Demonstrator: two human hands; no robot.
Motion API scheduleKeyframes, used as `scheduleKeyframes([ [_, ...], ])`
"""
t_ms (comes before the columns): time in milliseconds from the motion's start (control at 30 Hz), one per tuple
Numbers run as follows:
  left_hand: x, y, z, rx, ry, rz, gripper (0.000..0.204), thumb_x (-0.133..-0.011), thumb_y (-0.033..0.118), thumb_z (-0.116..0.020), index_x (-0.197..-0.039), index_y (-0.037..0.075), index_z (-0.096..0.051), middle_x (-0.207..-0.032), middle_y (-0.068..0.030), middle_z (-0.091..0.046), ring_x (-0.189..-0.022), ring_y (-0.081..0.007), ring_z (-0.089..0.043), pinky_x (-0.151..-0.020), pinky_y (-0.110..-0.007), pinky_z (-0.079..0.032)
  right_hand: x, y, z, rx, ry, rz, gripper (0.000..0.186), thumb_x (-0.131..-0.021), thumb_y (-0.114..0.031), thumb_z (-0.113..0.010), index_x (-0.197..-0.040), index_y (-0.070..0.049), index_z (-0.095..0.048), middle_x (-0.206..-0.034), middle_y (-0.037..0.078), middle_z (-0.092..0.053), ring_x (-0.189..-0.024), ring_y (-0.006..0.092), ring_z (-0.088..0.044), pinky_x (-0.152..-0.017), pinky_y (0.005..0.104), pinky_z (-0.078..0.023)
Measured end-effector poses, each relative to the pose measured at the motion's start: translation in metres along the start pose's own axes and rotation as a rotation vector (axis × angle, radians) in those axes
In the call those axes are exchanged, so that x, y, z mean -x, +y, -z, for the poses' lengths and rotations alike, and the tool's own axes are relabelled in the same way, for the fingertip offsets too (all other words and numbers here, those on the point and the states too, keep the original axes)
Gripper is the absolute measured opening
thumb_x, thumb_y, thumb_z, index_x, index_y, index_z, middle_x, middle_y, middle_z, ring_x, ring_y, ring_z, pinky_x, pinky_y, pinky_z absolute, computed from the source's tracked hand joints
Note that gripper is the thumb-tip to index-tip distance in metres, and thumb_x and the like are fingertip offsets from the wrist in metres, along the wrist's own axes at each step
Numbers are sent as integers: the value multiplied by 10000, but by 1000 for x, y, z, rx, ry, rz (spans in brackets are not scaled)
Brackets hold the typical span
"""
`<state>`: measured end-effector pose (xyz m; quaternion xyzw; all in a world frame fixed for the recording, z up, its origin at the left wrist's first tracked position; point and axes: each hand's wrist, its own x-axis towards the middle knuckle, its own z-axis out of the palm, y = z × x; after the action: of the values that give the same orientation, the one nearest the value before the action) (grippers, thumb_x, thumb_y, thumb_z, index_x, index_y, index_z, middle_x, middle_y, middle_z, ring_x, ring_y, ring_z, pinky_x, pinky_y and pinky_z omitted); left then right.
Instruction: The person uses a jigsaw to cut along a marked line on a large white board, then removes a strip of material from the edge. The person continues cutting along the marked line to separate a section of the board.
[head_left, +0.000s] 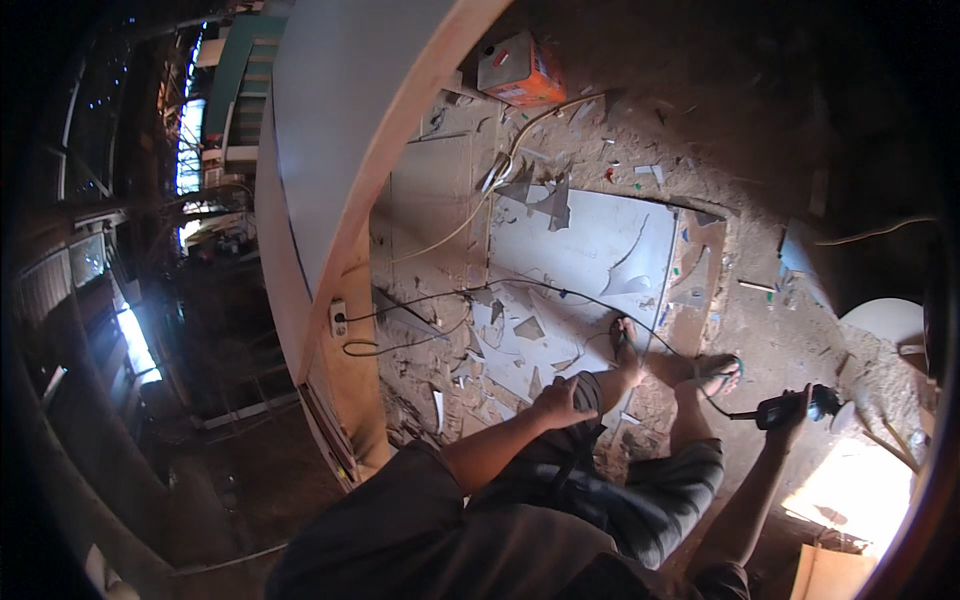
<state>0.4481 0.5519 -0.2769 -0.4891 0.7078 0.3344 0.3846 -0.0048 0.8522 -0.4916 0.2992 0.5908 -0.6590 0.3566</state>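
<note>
My right hand point(792, 420), out to the right and low over the floor, is wrapped around a black corded power tool point(775, 412). The tool's darker head points right, and its exact kind cannot be made out. From its left end a black cord point(590, 298) loops across the floor to a white socket point(338, 318) on the side of the wooden workbench. My left hand point(562, 405) holds nothing and rests near the knee of my dark shorts, its fingers partly apart.
The large pale-topped workbench point(340, 120) stands at left. White sheet point(590, 235) and broken offcuts point(530, 327) litter the dusty floor around my sandalled feet point(718, 375). An orange box point(522, 75) lies beyond, near a yellowish cable point(480, 205). Bright sunlight point(850, 490) falls at lower right.
</note>
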Motion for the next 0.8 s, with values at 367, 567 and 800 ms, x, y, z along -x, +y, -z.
scheduleKeyframes([
  [367, -34, 1, 12, -157, 192, 43, 909, -778, 489, -882, -1492, 54, -527, -1340, -212, -607, -1210, -409, -624, -1032, -494, -522, -208, 136, 11, -305, -228, -151, 559, -1056, -445, -562, -599, -206, -347, -461, -21, -288, -329, 166, -337, -354, 344, -285],
  [567, -51, -1, 13, -244, 234, 34, 921, -763, 532, -861, -1512, 115, -528, -1369, -192, -579, -1226, -401, -624, -1020, -502, -543, -185, 251, -26, 465, 301, 258, 347, -1093, -471, -460, -1040, -132, -407, -956, 57, -422, -845, 234, -410, -765, 396, -318],
  [800, -58, 12, 29, -257, 181, 65, 925, -785, 511, -854, -1527, 87, -500, -1420, -228, -555, -1308, -412, -579, -1077, -511, -511, -89, 319, -68, 1055, 648, 233, 609, -1130, -465, -366, -1563, -47, -455, -1541, 135, -518, -1443, 307, -474, -1247, 464, -348],
])
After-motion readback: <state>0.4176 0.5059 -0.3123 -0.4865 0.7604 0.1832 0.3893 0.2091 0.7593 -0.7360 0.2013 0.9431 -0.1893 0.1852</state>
